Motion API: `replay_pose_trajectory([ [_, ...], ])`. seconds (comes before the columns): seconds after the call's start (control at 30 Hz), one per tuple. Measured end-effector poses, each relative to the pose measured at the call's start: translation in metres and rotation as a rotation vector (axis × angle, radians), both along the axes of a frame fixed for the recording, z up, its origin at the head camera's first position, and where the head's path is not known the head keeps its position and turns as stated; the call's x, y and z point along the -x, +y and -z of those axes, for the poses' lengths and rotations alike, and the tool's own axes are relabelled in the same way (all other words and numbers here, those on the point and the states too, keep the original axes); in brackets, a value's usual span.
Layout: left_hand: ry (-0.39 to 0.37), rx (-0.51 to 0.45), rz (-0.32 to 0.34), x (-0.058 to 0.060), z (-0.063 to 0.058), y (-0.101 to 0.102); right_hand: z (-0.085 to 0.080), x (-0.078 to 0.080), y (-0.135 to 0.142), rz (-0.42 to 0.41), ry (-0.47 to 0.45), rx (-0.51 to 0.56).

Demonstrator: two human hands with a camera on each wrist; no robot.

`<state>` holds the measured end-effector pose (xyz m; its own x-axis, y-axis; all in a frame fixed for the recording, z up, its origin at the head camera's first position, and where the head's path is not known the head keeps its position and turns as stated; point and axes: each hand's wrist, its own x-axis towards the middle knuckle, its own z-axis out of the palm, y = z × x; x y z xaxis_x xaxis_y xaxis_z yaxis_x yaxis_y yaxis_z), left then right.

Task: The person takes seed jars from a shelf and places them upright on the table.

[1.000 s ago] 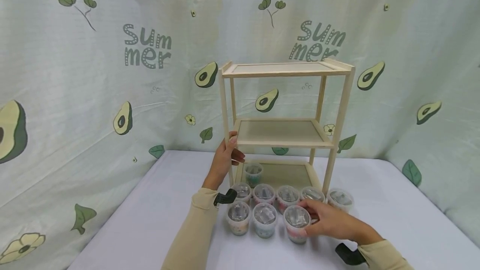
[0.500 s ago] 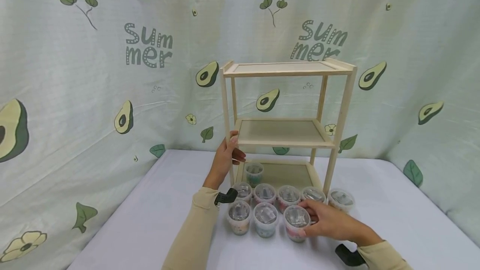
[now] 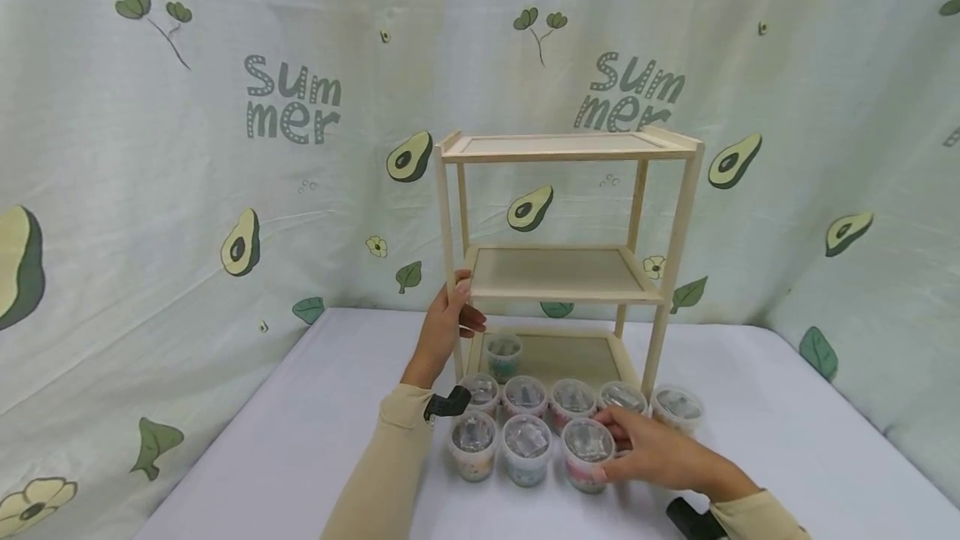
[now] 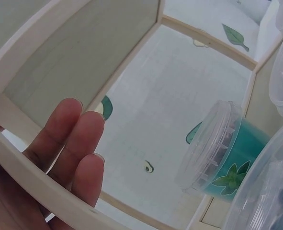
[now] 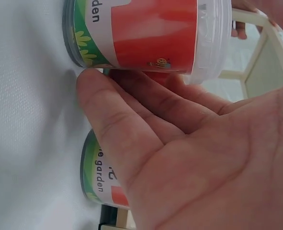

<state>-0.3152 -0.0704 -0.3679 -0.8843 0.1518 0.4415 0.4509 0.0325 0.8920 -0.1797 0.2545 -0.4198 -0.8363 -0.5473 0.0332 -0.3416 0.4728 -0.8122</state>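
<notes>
My left hand [image 3: 441, 333] grips the left front post of a three-tier wooden shelf rack [image 3: 562, 272], just below the middle shelf's level. In the left wrist view, its fingers [image 4: 86, 143] reach past the post [image 4: 40, 187]. Toward the front, my right hand [image 3: 663, 455] holds a clear-lidded plastic tub [image 3: 587, 447] by its side. The right wrist view shows that tub's red label [image 5: 153, 36] and green base band. Two more tubs, one orange-tinted [image 3: 474, 448] and one pale blue [image 3: 527, 452], stand left of it.
A teal tub [image 3: 503, 357] stands on the left of the rack's bottom shelf. Several lidded tubs, including a pink one [image 3: 524, 398], line up before the rack, with another tub [image 3: 677, 408] at the row's right end. A printed avocado curtain [image 3: 360, 215] hangs behind the white table [image 3: 300, 440].
The head view has tilted slightly upward, so everything appears a little lower. Both hands keep their places on the rack and the tub.
</notes>
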Motion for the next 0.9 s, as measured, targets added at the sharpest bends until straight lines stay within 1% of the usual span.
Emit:
replay_pose_trajectory([
  [0.17,0.025,-0.008,-0.027,0.001,-0.001,0.001,-0.006,0.0,0.002,-0.017,0.005,-0.017],
  [0.3,0.03,-0.014,-0.024,0.001,-0.001,0.003,-0.015,-0.003,0.007,-0.053,-0.02,-0.005],
  [0.4,0.022,-0.011,-0.022,0.001,0.0,0.004,-0.023,-0.006,0.012,-0.065,-0.03,-0.007],
  [0.5,0.023,-0.006,-0.02,0.002,-0.001,0.005,-0.031,-0.009,0.017,-0.042,-0.026,-0.027],
  [0.6,0.026,-0.004,-0.019,0.001,-0.001,0.006,-0.035,-0.008,0.019,-0.01,-0.016,-0.017],
  [0.77,0.02,0.002,-0.019,0.0,-0.001,0.006,-0.037,-0.004,0.018,0.017,0.012,0.053],
  [0.9,0.017,-0.002,-0.021,-0.001,-0.001,0.005,-0.037,0.001,0.016,0.042,0.026,0.077],
])
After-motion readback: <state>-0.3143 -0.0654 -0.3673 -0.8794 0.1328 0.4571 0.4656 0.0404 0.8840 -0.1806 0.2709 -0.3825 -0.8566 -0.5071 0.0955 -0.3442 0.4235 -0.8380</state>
